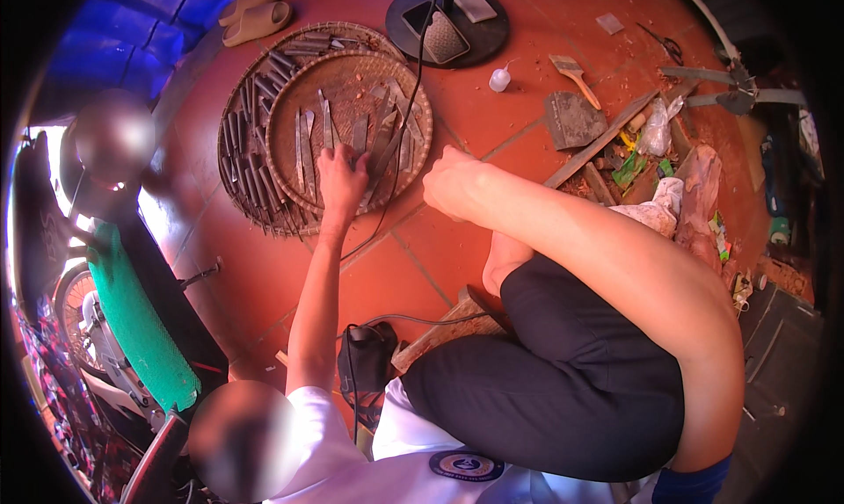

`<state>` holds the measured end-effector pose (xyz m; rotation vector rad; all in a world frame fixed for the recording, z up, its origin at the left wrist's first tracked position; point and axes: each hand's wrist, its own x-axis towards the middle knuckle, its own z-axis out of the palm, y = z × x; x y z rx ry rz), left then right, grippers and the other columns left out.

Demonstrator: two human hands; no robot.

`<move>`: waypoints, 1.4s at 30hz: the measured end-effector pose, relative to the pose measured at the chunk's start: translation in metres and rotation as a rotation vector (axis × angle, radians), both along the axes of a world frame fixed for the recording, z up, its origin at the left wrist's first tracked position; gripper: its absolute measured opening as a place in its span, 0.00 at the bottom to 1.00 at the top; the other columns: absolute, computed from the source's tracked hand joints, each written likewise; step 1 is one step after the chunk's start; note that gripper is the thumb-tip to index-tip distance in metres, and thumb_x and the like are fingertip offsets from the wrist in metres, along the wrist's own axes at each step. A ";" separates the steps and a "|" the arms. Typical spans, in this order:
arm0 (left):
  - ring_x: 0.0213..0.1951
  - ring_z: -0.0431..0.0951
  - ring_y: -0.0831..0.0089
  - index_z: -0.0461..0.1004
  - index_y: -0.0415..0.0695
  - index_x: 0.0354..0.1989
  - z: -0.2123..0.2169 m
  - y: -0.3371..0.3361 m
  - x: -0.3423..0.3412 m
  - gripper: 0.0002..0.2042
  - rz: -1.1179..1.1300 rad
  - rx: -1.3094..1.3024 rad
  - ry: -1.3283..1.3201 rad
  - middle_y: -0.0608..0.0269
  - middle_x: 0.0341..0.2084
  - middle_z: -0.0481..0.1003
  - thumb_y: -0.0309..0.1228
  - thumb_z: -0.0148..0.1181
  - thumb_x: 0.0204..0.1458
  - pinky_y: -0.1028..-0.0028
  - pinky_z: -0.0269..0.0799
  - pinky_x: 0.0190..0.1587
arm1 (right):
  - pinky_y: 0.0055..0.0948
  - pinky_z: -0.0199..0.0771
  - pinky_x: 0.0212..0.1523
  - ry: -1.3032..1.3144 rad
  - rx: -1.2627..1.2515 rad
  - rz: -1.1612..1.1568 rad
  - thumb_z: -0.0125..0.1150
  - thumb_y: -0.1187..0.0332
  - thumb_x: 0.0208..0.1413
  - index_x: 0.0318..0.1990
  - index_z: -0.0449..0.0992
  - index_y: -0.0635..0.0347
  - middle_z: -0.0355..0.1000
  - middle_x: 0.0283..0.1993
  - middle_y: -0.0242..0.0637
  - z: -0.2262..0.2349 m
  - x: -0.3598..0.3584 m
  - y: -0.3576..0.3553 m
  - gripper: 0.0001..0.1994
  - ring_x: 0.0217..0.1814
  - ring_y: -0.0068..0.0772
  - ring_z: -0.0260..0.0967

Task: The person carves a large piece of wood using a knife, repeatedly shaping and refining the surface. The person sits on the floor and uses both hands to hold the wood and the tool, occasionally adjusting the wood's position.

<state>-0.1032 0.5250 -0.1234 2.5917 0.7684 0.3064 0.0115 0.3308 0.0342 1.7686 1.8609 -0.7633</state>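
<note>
Blades [326, 122] inside the tray rim [347, 54] — left grip [343, 177] among them, hold unclear — right grip [450, 185] curled just outside, over floor [397, 267].

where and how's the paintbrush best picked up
Probably by the handle of the paintbrush, around its middle, reaching down from its right side with the right hand. The handle is slim and slants to the near right, while the wide bristles lie at the far end, and the dark slab sits close on its left.
</note>
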 end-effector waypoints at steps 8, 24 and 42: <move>0.49 0.72 0.46 0.72 0.38 0.42 -0.017 -0.006 0.010 0.17 0.047 -0.027 -0.001 0.47 0.42 0.73 0.39 0.67 0.56 0.53 0.71 0.51 | 0.37 0.67 0.53 0.007 -0.002 -0.020 0.65 0.67 0.55 0.38 0.87 0.51 0.83 0.41 0.32 0.004 0.001 0.001 0.07 0.49 0.33 0.80; 0.47 0.71 0.43 0.72 0.39 0.42 -0.028 0.010 0.017 0.17 -0.043 0.237 0.056 0.42 0.41 0.70 0.43 0.60 0.62 0.51 0.71 0.49 | 0.35 0.67 0.51 0.013 0.007 -0.041 0.65 0.69 0.53 0.35 0.87 0.52 0.83 0.39 0.32 -0.002 0.003 0.001 0.06 0.48 0.33 0.80; 0.40 0.76 0.56 0.75 0.42 0.35 -0.035 0.028 0.051 0.17 -0.141 0.627 0.139 0.53 0.34 0.76 0.45 0.55 0.64 0.59 0.71 0.43 | 0.40 0.69 0.55 -0.006 0.073 -0.107 0.65 0.67 0.54 0.37 0.87 0.53 0.83 0.41 0.34 -0.004 0.008 -0.016 0.07 0.51 0.36 0.80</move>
